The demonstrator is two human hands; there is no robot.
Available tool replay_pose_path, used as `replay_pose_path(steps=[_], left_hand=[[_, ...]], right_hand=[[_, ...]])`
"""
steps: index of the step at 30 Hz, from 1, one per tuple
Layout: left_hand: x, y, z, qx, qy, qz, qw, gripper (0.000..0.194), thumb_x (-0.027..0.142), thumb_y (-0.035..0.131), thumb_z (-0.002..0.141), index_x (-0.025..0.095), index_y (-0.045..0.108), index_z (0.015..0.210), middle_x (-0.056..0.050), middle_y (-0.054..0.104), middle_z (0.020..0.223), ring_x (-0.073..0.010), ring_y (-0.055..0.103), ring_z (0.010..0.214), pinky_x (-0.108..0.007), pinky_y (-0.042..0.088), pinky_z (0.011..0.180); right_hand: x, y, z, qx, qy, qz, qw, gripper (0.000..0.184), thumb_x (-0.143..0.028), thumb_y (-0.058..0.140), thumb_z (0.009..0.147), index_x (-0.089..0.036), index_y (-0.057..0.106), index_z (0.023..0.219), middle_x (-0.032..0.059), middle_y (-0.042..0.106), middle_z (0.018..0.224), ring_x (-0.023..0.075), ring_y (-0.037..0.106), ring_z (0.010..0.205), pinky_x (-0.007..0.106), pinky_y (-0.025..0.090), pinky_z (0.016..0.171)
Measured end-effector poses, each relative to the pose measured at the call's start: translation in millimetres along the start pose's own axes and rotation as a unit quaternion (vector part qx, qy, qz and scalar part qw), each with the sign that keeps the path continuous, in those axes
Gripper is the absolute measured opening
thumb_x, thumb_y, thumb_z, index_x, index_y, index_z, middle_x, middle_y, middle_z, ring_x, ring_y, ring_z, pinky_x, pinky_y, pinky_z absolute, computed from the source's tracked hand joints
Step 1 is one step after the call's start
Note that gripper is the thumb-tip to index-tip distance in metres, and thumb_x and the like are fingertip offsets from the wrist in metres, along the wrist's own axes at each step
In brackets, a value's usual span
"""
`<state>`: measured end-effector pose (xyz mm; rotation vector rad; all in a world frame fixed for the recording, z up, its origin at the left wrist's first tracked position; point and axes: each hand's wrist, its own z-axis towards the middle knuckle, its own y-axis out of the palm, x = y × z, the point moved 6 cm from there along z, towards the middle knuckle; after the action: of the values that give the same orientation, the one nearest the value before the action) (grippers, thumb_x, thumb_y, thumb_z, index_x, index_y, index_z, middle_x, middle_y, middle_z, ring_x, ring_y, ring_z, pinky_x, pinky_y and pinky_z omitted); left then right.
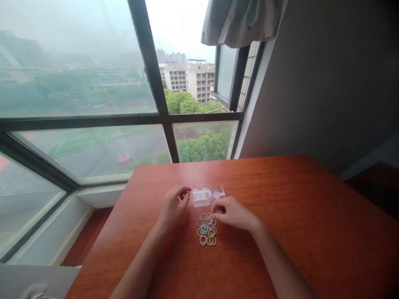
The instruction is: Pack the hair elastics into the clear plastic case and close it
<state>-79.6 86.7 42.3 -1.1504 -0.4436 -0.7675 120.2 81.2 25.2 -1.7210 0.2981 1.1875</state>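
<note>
A small clear plastic box [201, 197] stands on the table, with a clear flap or lid [217, 193] to its right. My left hand [175, 204] is beside the box's left wall, its fingers curved and its thumb apart from them. Nothing shows in its grasp. In front of the box lie several thin pastel rings [204, 229], bluish at the back, green in the middle and yellowish nearer me, some overlapping. My right hand [232, 211] is at the back right of the rings, thumb and fingers pinched together over the edge of the group. What the pinch holds, if anything, is hidden.
The brown wooden table [274, 187] reaches to a window [202, 141] at the back. A dark wall [305, 91] rises on the right, and a grey curtain [240, 23] hangs above. The table's left edge drops to the floor.
</note>
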Motion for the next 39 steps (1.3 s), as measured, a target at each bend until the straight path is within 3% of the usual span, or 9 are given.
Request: replay_pose_path(steps=[4,11,28,34,39], left_hand=[[14,3.4,-1,-0.019,0.006,-0.028,0.999,0.016,0.024,0.052,0.088,0.018,0.067,0.089,-0.003,0.064,0.078,-0.0124,0.055,0.067,-0.022,0.043,0.059],[40,20.5,-7,-0.082,0.039,-0.087,0.992,0.018,0.031,0.056,0.088,0.017,0.066,0.083,-0.001,0.060,0.073,-0.0097,0.051,0.060,-0.021,0.040,0.056],[45,29.0,-10,-0.100,0.052,-0.064,0.992,0.014,0.023,0.055,0.085,0.018,0.065,0.078,0.000,0.059,0.068,-0.0107,0.052,0.059,-0.022,0.041,0.057],[33,21.8,-7,-0.054,0.021,-0.041,0.997,0.014,0.023,0.054,0.085,0.017,0.063,0.076,-0.001,0.062,0.069,-0.0113,0.054,0.061,-0.022,0.041,0.058],[17,7.6,6,-0.001,-0.006,-0.001,1.000,0.016,0.027,0.054,0.084,0.017,0.066,0.078,-0.002,0.066,0.071,-0.0122,0.055,0.060,-0.024,0.043,0.058]], right_hand=[[-1,-12,3,0.090,0.006,0.002,0.996,0.010,-0.025,0.063,0.079,-0.016,0.067,0.076,-0.0034,0.054,0.059,0.0100,0.047,0.057,0.020,0.033,0.054],[1,-20,5,0.167,0.006,-0.001,0.986,0.010,-0.027,0.063,0.079,-0.017,0.065,0.077,-0.0043,0.051,0.058,0.0101,0.045,0.056,0.021,0.032,0.053],[-1,-14,6,0.130,-0.002,0.038,0.991,0.013,-0.031,0.062,0.080,-0.018,0.064,0.079,-0.0036,0.053,0.062,0.0106,0.046,0.059,0.021,0.035,0.055],[1,-17,5,0.132,0.003,0.038,0.991,0.012,-0.028,0.063,0.079,-0.017,0.066,0.079,-0.0041,0.051,0.060,0.0102,0.046,0.058,0.020,0.034,0.055],[8,-15,4,0.099,0.025,0.015,0.995,0.011,-0.026,0.063,0.079,-0.017,0.068,0.078,-0.0032,0.056,0.061,0.0102,0.049,0.059,0.021,0.033,0.055]])
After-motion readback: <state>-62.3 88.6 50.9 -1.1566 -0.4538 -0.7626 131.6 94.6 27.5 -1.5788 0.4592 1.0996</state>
